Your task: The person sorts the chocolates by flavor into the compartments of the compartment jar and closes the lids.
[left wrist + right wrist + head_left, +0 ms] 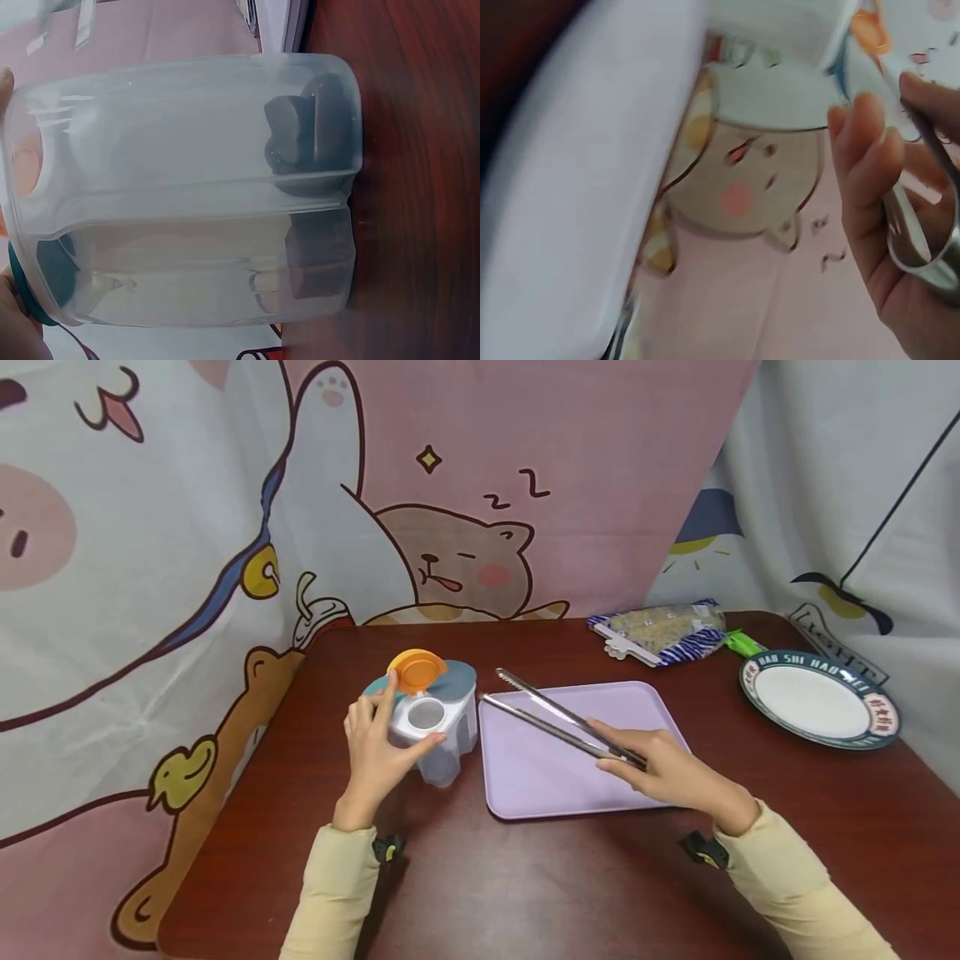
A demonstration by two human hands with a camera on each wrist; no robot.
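A clear storage container with a white and blue-grey sectioned lid stands on the table. Its orange flip cap is raised, leaving a round opening in the white section. My left hand grips the lid from the left, index finger at the orange cap and thumb by the white section. Dark lumps lie at the container's bottom in the left wrist view. My right hand holds metal tongs over the tray; their tips are spread, with nothing between them, and point toward the container.
A lilac tray lies right of the container. Farther right are an oval plate with a dark green rim, a clipped bag of pale contents, and a green packet. Cartoon-printed cloth hangs behind the table.
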